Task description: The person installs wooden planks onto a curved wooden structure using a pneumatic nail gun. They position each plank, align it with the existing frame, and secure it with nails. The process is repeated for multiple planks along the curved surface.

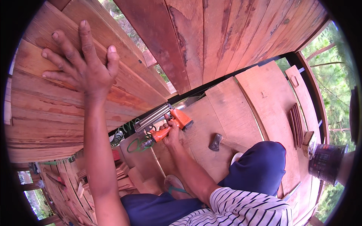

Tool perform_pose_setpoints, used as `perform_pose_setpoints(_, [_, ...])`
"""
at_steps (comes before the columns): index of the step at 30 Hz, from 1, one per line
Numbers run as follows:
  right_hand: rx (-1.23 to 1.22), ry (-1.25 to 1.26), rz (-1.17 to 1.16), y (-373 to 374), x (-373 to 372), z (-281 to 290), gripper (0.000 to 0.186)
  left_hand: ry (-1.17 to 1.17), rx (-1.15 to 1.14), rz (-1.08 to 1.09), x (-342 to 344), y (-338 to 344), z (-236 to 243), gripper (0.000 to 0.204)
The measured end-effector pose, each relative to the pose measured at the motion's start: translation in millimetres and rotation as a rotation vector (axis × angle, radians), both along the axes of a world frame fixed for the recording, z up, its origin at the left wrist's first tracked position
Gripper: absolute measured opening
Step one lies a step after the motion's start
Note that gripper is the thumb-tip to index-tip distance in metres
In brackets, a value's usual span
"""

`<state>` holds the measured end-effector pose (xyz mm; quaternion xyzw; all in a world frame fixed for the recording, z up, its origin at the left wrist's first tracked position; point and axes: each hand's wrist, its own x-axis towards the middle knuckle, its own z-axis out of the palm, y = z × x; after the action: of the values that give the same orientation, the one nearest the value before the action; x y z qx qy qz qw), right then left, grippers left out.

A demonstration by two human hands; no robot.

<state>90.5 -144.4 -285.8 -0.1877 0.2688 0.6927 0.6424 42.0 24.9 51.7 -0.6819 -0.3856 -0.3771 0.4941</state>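
One nail gun (171, 122) in right hand (171, 135)

The left hand (81, 64) lies on the plank wall (211, 37); right of the nail gun (166, 122), a hatchet (216, 142) lies on the floor (241, 109).

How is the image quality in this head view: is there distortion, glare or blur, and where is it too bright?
Head view: strong fisheye bending, so the wooden planks curve toward the black rim. Even daylight, no hard shadows. The trees at the right edge are washed out. The left hand on the planks and the right hand gripping the orange nail gun look sharp.
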Motion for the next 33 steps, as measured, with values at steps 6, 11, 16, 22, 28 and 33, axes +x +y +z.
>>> perform_pose_setpoints(6, [0.083,0.052,-0.027,-4,-4,-3,0.043,0.005,-0.033,0.012,-7,-1,-1,0.073])
perform_pose_setpoints(11, [0.018,0.064,-0.066,2,-8,-9,0.035,-0.002,-0.033,0.017,-4,2,-1,0.073])
perform_pose_setpoints(16, [0.039,0.108,-0.048,3,-14,-2,0.026,-0.007,-0.020,-0.024,-6,0,-2,0.072])
perform_pose_setpoints(22, [0.025,-0.008,-0.062,1,-9,2,0.034,-0.020,-0.039,-0.042,-2,0,0,0.073])
perform_pose_setpoints(28, [0.021,0.045,0.011,-6,-6,8,0.046,-0.011,-0.031,0.000,-5,5,-2,0.072])
perform_pose_setpoints(33, [-0.019,0.023,0.013,-4,-12,28,0.047,-0.008,-0.020,0.000,-7,3,-2,0.071])
